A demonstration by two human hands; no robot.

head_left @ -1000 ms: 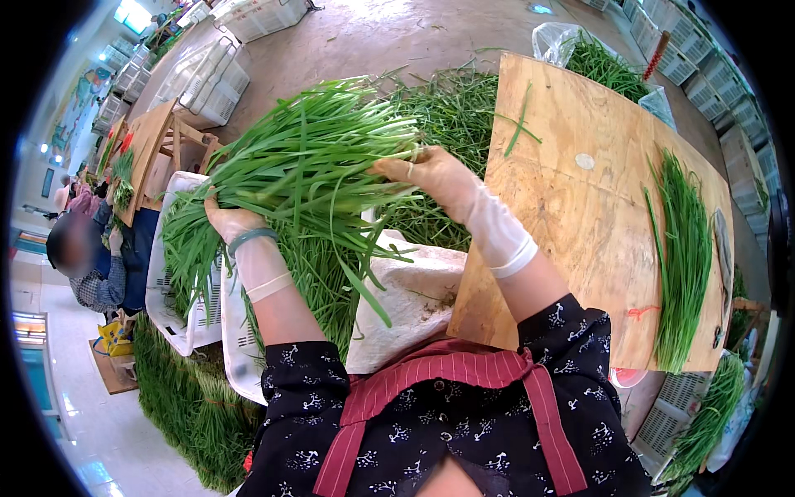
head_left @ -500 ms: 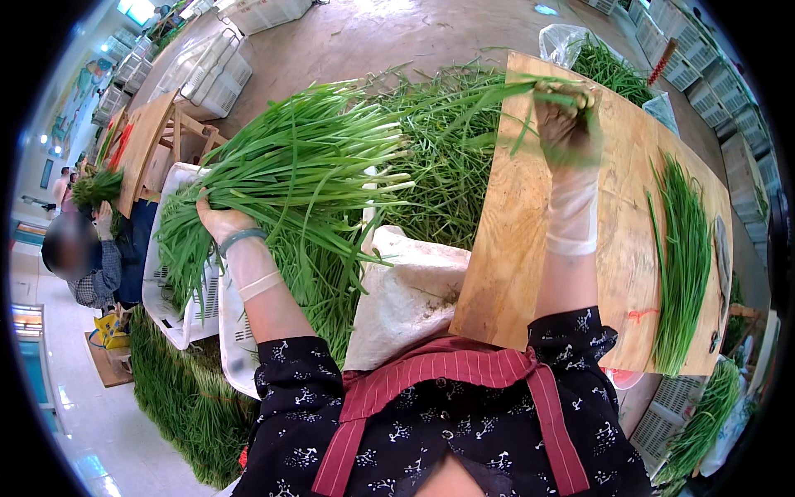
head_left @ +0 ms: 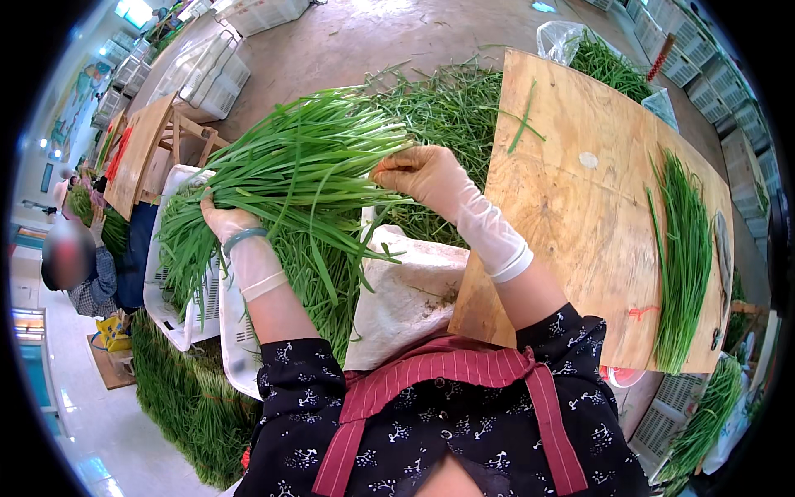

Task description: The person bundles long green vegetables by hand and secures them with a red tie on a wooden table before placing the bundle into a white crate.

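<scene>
A thick bunch of green garlic chives lies across my left hand, whose gloved fingers are closed round its leafy side. The pale stem ends point right. My right hand, in a thin translucent glove, reaches in from the right, its thumb and fingers pinched on stems at those ends. Beneath the bunch, loose chives fill a white plastic crate. The wooden board on my right carries a neat row of chives and a few stray leaves.
A heap of discarded leaves lies on the floor ahead. A white sack-like cover sits between crate and board. Bundled chives stand at lower left. Another person works at far left, near a second wooden table.
My right hand has swung from above the board leftward to the bunch's stem ends. The leaves it held are gone from it, and a few leaves now lie on the board. My left hand stays put.
</scene>
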